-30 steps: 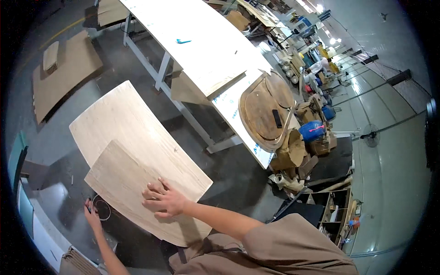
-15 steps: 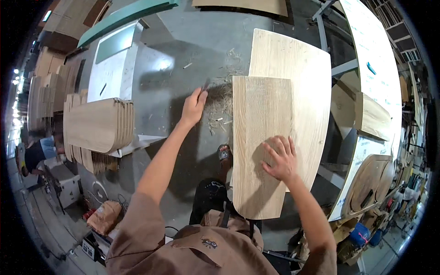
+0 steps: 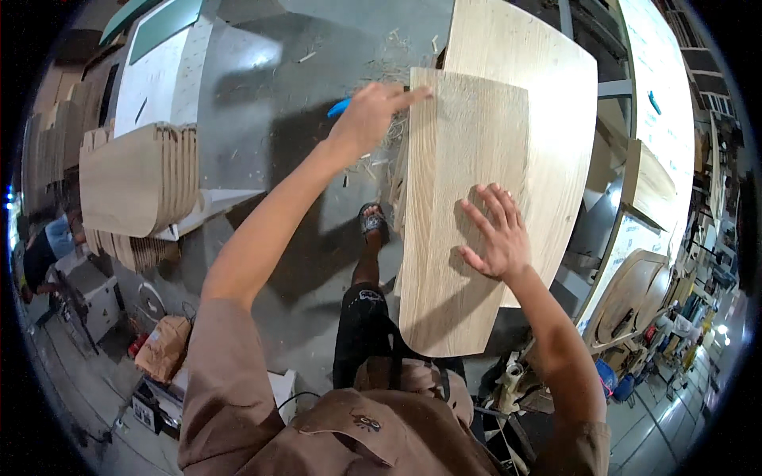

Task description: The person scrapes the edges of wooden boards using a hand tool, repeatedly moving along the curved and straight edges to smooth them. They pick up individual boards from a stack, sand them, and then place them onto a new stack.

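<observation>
A light wooden panel [image 3: 460,159] with a curved lower edge lies on top of a larger, similar panel [image 3: 556,95]. My right hand [image 3: 492,234] rests flat on the upper panel near its right edge, fingers spread. My left hand [image 3: 373,115] reaches forward to the panel's top left corner, and its index finger touches the edge. The tip of a blue tool [image 3: 337,107] sticks out from the left side of that hand. How the fingers sit around the tool is partly hidden. Wood shavings [image 3: 385,151] lie on the grey floor by that corner.
A stack of curved wooden pieces [image 3: 135,182] stands at the left beside a white machine top [image 3: 167,71]. A brown paper bag [image 3: 163,349] sits lower left. My sandalled foot [image 3: 373,218] is by the panel. A white table [image 3: 675,103] and round wooden parts [image 3: 627,293] are at the right.
My left hand has moved right from the floor onto the upper panel's top left corner. My right hand stays flat on the panel.
</observation>
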{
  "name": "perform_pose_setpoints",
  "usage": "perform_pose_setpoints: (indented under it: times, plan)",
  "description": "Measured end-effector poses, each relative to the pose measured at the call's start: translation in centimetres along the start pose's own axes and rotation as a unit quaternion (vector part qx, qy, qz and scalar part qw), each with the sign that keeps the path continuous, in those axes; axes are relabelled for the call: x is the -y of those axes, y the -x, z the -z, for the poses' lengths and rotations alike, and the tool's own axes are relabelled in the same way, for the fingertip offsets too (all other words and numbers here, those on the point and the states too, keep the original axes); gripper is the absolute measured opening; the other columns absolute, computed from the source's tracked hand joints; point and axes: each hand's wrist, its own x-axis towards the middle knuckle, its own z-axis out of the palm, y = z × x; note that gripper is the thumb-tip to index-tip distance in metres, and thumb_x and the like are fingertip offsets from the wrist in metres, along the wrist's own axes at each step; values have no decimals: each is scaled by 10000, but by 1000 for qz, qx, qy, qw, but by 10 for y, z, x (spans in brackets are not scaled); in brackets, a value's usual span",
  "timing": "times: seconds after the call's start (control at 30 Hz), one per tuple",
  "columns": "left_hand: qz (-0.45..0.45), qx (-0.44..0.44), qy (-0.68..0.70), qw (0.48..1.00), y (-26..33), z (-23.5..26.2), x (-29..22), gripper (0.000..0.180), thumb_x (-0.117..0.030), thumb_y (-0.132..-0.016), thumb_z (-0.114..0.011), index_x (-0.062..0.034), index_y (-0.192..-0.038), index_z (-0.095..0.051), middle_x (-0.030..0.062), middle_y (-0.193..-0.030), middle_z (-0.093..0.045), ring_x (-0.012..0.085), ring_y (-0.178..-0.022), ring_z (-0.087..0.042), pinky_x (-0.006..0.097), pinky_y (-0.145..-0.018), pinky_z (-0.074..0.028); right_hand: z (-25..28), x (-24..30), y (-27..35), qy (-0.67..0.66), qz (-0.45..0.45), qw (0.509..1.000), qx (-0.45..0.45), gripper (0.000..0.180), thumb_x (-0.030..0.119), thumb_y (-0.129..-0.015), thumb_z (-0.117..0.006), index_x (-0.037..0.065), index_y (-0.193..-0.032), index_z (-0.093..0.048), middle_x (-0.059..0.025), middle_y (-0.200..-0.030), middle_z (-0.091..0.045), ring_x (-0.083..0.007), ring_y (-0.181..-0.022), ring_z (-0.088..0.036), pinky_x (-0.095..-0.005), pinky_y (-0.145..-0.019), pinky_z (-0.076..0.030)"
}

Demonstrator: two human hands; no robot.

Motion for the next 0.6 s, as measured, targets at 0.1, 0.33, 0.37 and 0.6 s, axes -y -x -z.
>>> perform_pose_setpoints:
  times: [0.1,0.33,0.37,0.6]
  plan:
    - [50,92,17,994,65,11,-57,651,-26,-1046,-544,-298,-1632,-624,167,-1184,-769,373,-1070,-729,502,-1036,-563,1,0,-1,-25,11,998,-50,897,754,-1029,-567,373,-1802,-319,-58,-1877,-241,-333,-1747,-165,-543,-1437,-165]
    - [84,198,77,974,304,11,-273,752,-18,-1030,-601,-419,-1666,-579,121,-1138,-664,326,-1070,-646,496,-1043,-514,10,6,0,-26,16,996,-81,854,705,-1039,-599,364,-1784,-357,-53,-1850,-288,-318,-1734,-206,-545,-1439,-183]
    - [103,216,109,965,333,9,-305,756,-9,-1035,-599,-427,-1665,-580,112,-1143,-657,319,-1078,-646,498,-1054,-515,7,8,2,-23,13,996,-84,850,697,-1043,-600,359,-1784,-357,-55,-1849,-291,-318,-1733,-210,-545,-1439,-185]
    - [267,-34,13,963,333,-25,-333,628,-29,-991,-616,-295,-1550,-725,149,-1266,-725,365,-1128,-684,475,-1067,-524,-16,-4,2,-13,55,976,-212,772,653,-1062,-622,300,-1729,-459,-49,-1793,-390,-325,-1696,-289,-539,-1416,-242]
